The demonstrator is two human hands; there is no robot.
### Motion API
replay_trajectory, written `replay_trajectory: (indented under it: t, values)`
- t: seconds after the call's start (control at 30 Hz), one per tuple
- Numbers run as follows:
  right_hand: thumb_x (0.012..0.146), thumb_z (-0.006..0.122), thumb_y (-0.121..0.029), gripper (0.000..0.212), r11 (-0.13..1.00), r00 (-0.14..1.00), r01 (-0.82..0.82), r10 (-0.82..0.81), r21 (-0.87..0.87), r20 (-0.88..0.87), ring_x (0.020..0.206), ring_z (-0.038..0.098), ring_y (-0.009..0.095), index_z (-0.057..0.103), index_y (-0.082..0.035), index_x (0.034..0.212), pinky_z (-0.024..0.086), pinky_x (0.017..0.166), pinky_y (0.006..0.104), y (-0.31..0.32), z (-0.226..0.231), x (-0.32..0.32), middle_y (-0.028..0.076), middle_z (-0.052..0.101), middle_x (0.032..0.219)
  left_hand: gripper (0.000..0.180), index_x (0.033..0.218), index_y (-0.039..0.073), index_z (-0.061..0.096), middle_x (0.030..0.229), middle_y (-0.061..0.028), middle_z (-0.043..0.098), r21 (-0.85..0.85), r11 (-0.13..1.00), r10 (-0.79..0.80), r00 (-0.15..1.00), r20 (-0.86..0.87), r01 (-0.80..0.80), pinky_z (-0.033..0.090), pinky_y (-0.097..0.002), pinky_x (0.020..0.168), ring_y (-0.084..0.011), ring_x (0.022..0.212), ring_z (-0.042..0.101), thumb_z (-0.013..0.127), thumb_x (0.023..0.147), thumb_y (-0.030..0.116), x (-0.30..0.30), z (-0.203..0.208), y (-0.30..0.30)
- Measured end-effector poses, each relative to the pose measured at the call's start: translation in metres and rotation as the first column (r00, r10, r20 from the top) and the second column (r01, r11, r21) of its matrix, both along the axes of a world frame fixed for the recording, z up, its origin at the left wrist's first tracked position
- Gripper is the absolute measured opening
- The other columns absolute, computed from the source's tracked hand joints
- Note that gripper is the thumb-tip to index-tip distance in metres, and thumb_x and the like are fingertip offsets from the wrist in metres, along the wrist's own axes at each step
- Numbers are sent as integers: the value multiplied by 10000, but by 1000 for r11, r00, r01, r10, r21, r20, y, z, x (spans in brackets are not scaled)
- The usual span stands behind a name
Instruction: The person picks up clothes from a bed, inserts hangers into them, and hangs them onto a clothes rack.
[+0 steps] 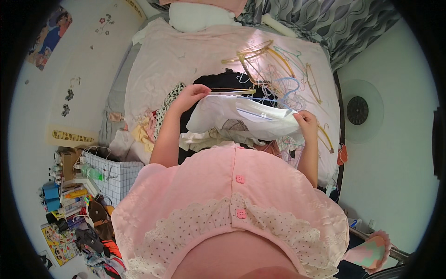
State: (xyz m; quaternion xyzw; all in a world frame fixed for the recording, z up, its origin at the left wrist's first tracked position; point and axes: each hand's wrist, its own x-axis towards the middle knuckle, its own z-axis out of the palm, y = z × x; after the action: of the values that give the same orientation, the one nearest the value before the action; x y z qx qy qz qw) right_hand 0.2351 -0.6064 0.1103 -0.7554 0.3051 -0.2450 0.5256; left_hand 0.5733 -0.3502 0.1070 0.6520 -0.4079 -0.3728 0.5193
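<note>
A white shirt point(216, 109) is stretched between my two hands above the bed, with a blue hanger point(254, 113) showing inside its neck opening. My left hand point(193, 96) is closed in a pinch at the shirt's left shoulder, close to the end of a gold hanger point(232, 91). At the right shoulder, my right hand point(306, 124) pinches the white cloth between thumb and fingers. A grey print shows on the front of the shirt. Black clothing point(213, 82) lies just beyond it, and a cream garment point(204, 139) lies below it.
Many tangled hangers point(283, 86) are spread over the right of the pink-sheeted bed point(162, 51). Spotted cloth point(170, 100) and yellow cloth point(144, 132) lie at the left. A checked storage box point(118, 174) and assorted belongings stand left of me; a round fan point(357, 110) is at right.
</note>
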Motion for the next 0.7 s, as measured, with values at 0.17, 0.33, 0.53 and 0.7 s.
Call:
replay_trajectory:
  t: [0.17, 0.33, 0.53, 0.7]
  values:
    - [742, 658, -146, 159, 993, 997, 58, -62, -98, -45, 603, 506, 67, 624, 8, 759, 398, 561, 208, 16, -1, 16, 16, 597, 663, 203, 977, 34, 591, 983, -89, 590, -30, 1000, 7, 867, 497, 9, 420, -302, 810, -207, 923, 545, 549, 796, 117, -36, 22, -18]
    - [738, 656, -137, 155, 991, 999, 48, -46, -121, 25, 626, 521, 84, 627, 11, 773, 409, 582, 219, 28, 9, 30, 38, 611, 696, 176, 902, 34, 583, 859, -92, 569, -6, 1000, -4, 720, 694, 11, 430, -329, 696, -253, 812, 548, 584, 778, 159, -46, 19, -31]
    - [731, 630, -59, 92, 948, 999, 36, -29, -317, 25, 671, 550, 134, 618, 12, 789, 424, 615, 234, 19, 15, 24, 68, 613, 739, 179, 873, 27, 587, 809, -105, 560, -138, 981, 194, 718, 668, -137, 426, -349, 661, -285, 766, 543, 586, 768, 171, -28, 13, -21]
    - [709, 632, -40, 120, 859, 976, 184, -104, -477, 190, 758, 568, 200, 613, 3, 819, 440, 693, 269, 7, 11, 11, 99, 608, 810, 194, 878, 17, 590, 829, -115, 572, -215, 961, 273, 719, 639, -174, 428, -347, 668, -294, 777, 546, 589, 764, 173, -14, 12, -9]
